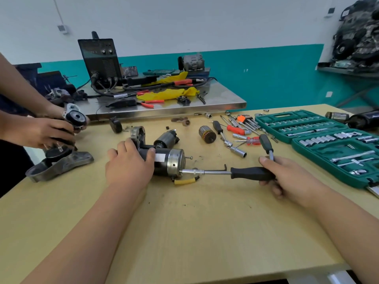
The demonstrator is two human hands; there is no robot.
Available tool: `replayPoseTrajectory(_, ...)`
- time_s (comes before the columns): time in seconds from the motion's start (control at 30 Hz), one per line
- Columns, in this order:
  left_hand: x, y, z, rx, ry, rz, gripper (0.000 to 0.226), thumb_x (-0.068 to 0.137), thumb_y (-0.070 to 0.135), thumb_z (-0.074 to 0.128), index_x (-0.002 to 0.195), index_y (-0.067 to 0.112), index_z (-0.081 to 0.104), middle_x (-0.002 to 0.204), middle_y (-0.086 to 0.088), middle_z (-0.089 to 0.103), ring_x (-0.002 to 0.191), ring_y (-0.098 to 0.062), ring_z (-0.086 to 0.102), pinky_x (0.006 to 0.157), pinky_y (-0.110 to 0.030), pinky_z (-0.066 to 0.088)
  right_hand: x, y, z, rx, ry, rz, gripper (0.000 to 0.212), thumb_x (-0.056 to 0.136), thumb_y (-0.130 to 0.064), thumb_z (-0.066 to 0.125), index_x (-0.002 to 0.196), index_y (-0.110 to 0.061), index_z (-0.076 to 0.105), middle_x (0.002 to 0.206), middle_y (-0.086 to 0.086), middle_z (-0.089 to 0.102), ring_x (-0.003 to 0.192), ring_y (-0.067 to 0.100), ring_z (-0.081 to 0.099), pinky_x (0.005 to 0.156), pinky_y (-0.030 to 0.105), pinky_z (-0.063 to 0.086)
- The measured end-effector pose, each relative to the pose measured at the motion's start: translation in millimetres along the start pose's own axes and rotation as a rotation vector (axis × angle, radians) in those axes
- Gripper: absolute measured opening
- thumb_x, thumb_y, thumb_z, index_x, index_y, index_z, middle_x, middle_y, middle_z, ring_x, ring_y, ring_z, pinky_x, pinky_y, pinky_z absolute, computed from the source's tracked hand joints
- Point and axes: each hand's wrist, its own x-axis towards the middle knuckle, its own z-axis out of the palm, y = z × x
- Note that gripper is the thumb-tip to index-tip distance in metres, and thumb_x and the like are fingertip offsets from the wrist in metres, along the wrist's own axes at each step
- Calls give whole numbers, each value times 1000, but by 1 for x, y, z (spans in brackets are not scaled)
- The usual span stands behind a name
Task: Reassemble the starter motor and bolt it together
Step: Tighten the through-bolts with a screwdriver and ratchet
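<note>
Black cylindrical starter motor with silver end cap (174, 160) lies on its side on yellow wooden table (205, 222), nearer the far edge, left hand (129, 163) fingers clamped over its body; right hand (287, 178) fingers wrapped round black-handled socket driver (246, 173), silver tip touching the end cap.

Left grip (128, 163) palm-down, fingers (131, 144) curled, right grip (287, 178) closed tight, both forearms (98, 226) stretched forward

Left hand (129, 167) covers much of the starter motor (174, 160); socket case (336, 149) runs off the right edge
</note>
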Motion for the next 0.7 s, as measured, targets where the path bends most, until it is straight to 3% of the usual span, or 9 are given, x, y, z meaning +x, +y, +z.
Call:
replayPoseTrajectory(0.1, 3, 3, 0, 28, -6, -11, 66, 96, 60, 31, 139, 10, 36, 133, -10, 48, 119, -31, 43, 92, -43, 43, -1, 2, -9, 280, -152, 12, 64, 74, -14, 70, 130, -21, 39, 98, 17, 62, 52, 19, 56, 47, 30, 47)
replayPoseTrajectory(0.17, 4, 5, 1, 44, -13, -16, 66, 96, 60, 30, 137, 10, 38, 131, -10, 49, 118, -31, 43, 91, -43, 43, 0, 2, -11, 217, -130, -22, 60, 85, -5, 64, 134, -26, 36, 91, 13, 65, 50, 18, 54, 45, 28, 45)
replayPoseTrajectory(0.23, 6, 7, 1, 52, -21, -24, 66, 96, 61, 29, 136, 10, 38, 130, -11, 49, 117, -32, 44, 91, -44, 43, 0, 1, -6, 32, -36, -72, 28, 96, -22, 56, 121, -15, 49, 75, 8, 70, 39, 14, 43, 37, 24, 36)
replayPoseTrajectory(0.27, 7, 8, 1, 55, -23, -29, 66, 96, 61, 28, 136, 10, 39, 130, -11, 49, 117, -32, 44, 91, -45, 44, 1, 2, -5, -40, 16, -81, 25, 98, -31, 52, 110, -10, 54, 70, 8, 70, 35, 14, 39, 35, 21, 33)
replayPoseTrajectory(0.37, 6, 9, 3, 67, -29, -37, 66, 96, 61, 28, 135, 9, 38, 130, -12, 49, 118, -33, 44, 91, -46, 44, 2, 1, -1, -90, 69, -68, 32, 97, -39, 51, 96, -8, 56, 64, 9, 67, 33, 14, 38, 34, 22, 31)
replayPoseTrajectory(0.43, 6, 9, 3, 62, -34, -43, 66, 96, 60, 29, 136, 9, 38, 130, -12, 48, 119, -33, 43, 91, -47, 44, -1, -1, -3, 85, -35, -40, 26, 90, -27, 60, 108, -11, 51, 78, 13, 62, 42, 15, 46, 39, 27, 37)
replayPoseTrajectory(0.53, 5, 11, 1, 44, -40, -51, 65, 96, 60, 32, 136, 9, 38, 130, -12, 48, 119, -33, 42, 91, -47, 43, 0, 0, -11, 268, -135, -30, 51, 85, -1, 61, 127, -18, 37, 91, 17, 57, 49, 16, 53, 43, 26, 44)
replayPoseTrajectory(0.63, 3, 14, 0, 44, -41, -48, 65, 96, 60, 33, 135, 8, 38, 129, -12, 48, 119, -33, 42, 91, -47, 43, -2, -2, -11, 96, -26, -48, 18, 97, -20, 54, 106, -5, 52, 66, 11, 63, 37, 12, 38, 35, 24, 32)
replayPoseTrajectory(0.7, 1, 16, 0, 42, -34, -40, 66, 96, 60, 33, 135, 8, 39, 129, -12, 49, 119, -34, 43, 90, -48, 44, 0, -2, -9, 40, 54, -18, 31, 98, -35, 51, 94, -6, 58, 62, 11, 65, 34, 12, 33, 35, 21, 29)
